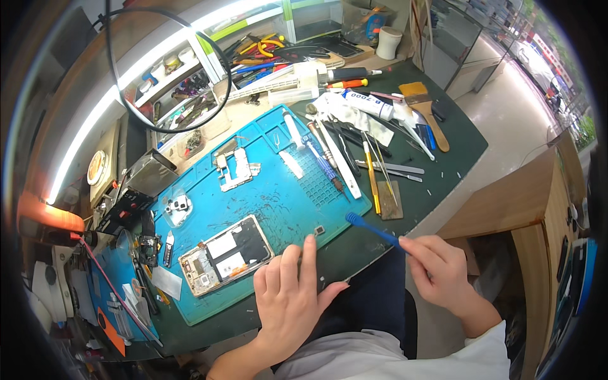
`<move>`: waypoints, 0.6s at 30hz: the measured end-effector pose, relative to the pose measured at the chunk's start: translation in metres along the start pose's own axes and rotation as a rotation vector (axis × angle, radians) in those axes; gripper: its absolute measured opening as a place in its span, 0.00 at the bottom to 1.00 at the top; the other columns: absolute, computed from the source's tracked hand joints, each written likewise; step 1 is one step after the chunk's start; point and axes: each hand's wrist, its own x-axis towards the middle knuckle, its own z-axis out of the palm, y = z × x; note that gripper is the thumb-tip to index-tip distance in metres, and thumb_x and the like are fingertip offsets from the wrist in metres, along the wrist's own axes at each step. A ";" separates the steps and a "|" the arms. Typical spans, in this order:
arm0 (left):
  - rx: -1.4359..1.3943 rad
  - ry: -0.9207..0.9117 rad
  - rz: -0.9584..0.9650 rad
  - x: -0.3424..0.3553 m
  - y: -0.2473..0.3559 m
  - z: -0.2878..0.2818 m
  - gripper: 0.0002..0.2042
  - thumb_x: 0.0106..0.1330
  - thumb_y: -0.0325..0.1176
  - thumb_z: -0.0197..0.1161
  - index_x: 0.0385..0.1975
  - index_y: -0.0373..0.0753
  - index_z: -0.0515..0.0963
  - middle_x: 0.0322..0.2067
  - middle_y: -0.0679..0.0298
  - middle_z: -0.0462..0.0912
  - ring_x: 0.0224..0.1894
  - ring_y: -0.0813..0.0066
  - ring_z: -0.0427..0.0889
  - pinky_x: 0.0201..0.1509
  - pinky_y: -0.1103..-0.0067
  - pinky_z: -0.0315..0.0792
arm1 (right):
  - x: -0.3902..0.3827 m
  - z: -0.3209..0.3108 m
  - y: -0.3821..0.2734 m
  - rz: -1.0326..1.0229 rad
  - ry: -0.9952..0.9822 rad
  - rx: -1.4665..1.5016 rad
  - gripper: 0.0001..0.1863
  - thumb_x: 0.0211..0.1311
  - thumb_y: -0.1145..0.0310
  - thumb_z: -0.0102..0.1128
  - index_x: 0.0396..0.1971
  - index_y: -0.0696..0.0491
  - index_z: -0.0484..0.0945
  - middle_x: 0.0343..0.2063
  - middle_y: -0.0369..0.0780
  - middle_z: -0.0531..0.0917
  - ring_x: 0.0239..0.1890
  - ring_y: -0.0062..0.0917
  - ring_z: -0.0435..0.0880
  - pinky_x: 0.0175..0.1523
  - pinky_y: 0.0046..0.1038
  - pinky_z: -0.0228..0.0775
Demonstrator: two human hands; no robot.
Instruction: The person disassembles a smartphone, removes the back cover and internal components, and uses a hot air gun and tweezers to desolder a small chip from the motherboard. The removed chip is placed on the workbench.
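My right hand [441, 271] pinches the handle of a blue toothbrush [373, 228], its bristle end pointing left over the mat's right edge. My left hand [288, 297] rests palm down at the front of the blue work mat [253, 202], fingers stretched out and thumb spread. Its index fingertip lies close to a small dark square part [319, 230]; I cannot tell whether they touch. Left of that hand lies an opened phone [225, 254] with its inner parts showing. A phone inner frame piece [237, 169] sits farther back on the mat.
Tweezers [396, 168], a blue-handled screwdriver [323, 163] and a white glue tube [367, 105] crowd the table's right side, near a wide flat brush [425, 107]. A small clear dish [178, 208] stands at left. A black cable loop [223, 69] hangs above. A wooden cabinet [506, 190] stands at right.
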 end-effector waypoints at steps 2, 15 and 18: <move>0.077 -0.031 0.000 0.006 0.003 0.002 0.39 0.58 0.51 0.76 0.66 0.33 0.73 0.55 0.56 0.70 0.53 0.55 0.70 0.58 0.64 0.64 | 0.006 0.001 0.002 -0.031 -0.047 0.023 0.25 0.51 0.83 0.68 0.53 0.53 0.86 0.35 0.38 0.84 0.27 0.29 0.85 0.29 0.26 0.76; 0.125 -0.010 0.000 0.008 0.001 0.010 0.38 0.57 0.56 0.74 0.63 0.36 0.77 0.53 0.58 0.69 0.52 0.57 0.69 0.56 0.63 0.64 | 0.029 -0.002 -0.005 -0.139 -0.133 -0.156 0.28 0.46 0.79 0.66 0.53 0.51 0.88 0.32 0.34 0.81 0.23 0.22 0.79 0.23 0.24 0.68; 0.119 -0.015 -0.006 0.008 0.001 0.010 0.38 0.57 0.57 0.74 0.62 0.37 0.78 0.53 0.58 0.69 0.53 0.57 0.70 0.56 0.63 0.64 | 0.033 0.002 -0.011 -0.128 -0.193 -0.154 0.28 0.46 0.79 0.67 0.53 0.51 0.88 0.30 0.35 0.80 0.21 0.23 0.78 0.22 0.24 0.67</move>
